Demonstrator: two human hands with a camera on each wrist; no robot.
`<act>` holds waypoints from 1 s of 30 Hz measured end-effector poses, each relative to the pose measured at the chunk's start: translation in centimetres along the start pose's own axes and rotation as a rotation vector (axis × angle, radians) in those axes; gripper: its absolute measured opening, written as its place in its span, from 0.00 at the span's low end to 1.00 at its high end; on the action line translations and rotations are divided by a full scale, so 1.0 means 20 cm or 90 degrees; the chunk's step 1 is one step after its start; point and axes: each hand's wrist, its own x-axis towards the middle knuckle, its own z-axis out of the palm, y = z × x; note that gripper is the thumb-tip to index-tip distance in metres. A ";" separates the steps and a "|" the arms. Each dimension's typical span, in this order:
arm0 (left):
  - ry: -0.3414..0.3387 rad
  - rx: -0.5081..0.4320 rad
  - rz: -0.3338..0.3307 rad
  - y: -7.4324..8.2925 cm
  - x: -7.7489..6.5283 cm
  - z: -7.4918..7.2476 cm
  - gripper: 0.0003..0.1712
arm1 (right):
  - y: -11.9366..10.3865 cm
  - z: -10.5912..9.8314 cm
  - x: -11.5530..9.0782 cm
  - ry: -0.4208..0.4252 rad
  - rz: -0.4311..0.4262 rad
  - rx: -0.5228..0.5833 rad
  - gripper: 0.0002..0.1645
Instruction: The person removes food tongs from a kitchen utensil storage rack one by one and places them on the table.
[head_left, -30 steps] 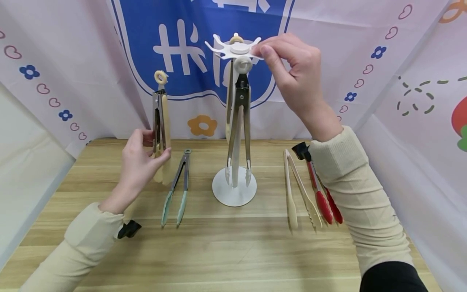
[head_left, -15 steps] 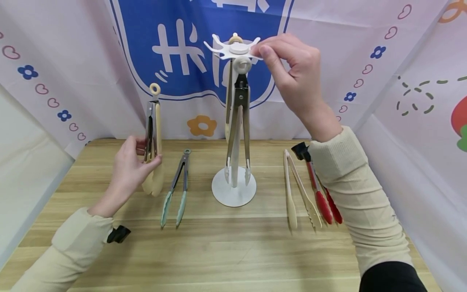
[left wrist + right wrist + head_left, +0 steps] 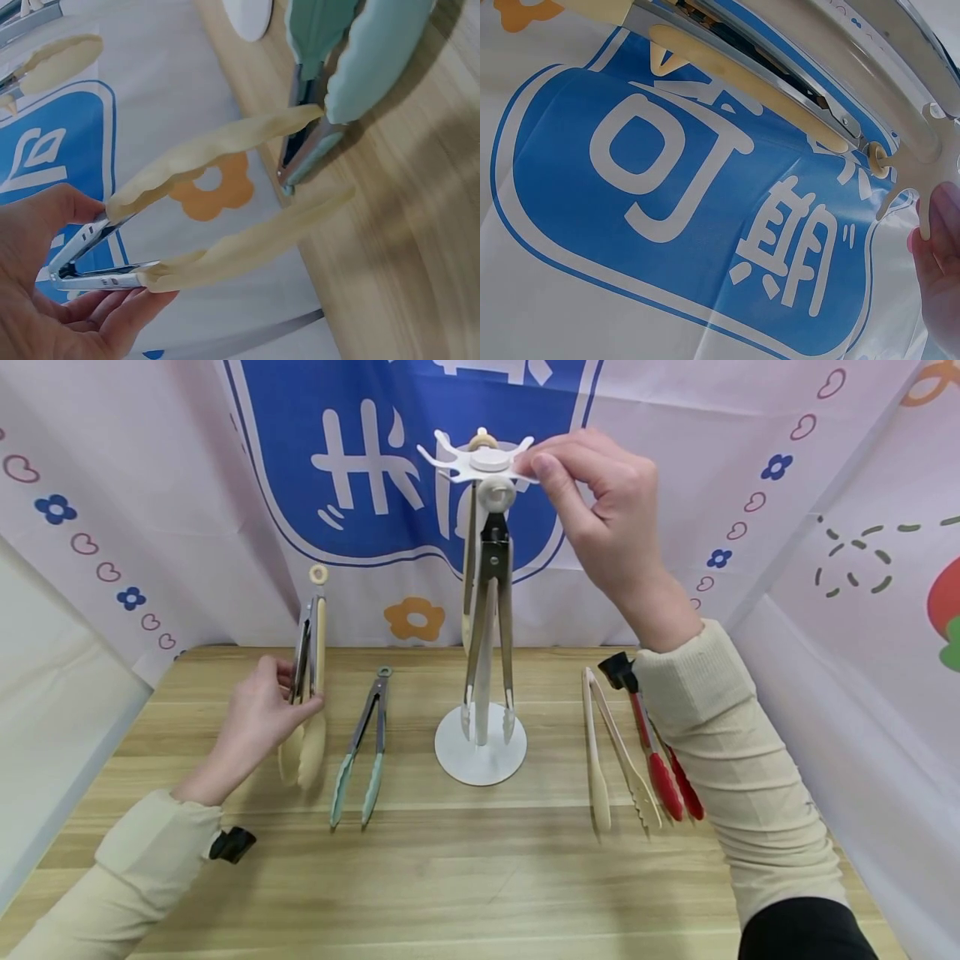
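Observation:
My left hand (image 3: 258, 710) grips cream-tipped metal tongs (image 3: 311, 752) by their metal arms, thumb on one side and fingers on the other. They stand nearly upright at the left, ring end up; the left wrist view shows their two cream heads spread apart. Whether the tips touch the table cannot be told. My right hand (image 3: 611, 510) pinches one arm of the white hook top (image 3: 490, 460) of a rack between thumb and fingers. From it hang white-tipped tongs (image 3: 506, 618) in front and cream tongs (image 3: 750, 86) behind, partly hidden by the pole.
Mint-green-tipped tongs (image 3: 375, 785) lie between my left hand and the rack's round white base (image 3: 453, 760). On the right lie all-cream tongs (image 3: 600, 793) and red tongs (image 3: 663, 785), the latter partly under my right sleeve. A printed cloth (image 3: 660, 410) hangs behind the wooden table (image 3: 480, 877).
My left hand has moved down and slightly left with the cream-tipped tongs, away from the rack. The right hand keeps its pinch on the hook top, and the hanging tongs look unchanged.

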 end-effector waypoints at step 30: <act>-0.227 0.048 -0.098 -0.22 0.04 0.09 0.23 | 0.00 0.00 0.01 0.006 -0.003 0.004 0.11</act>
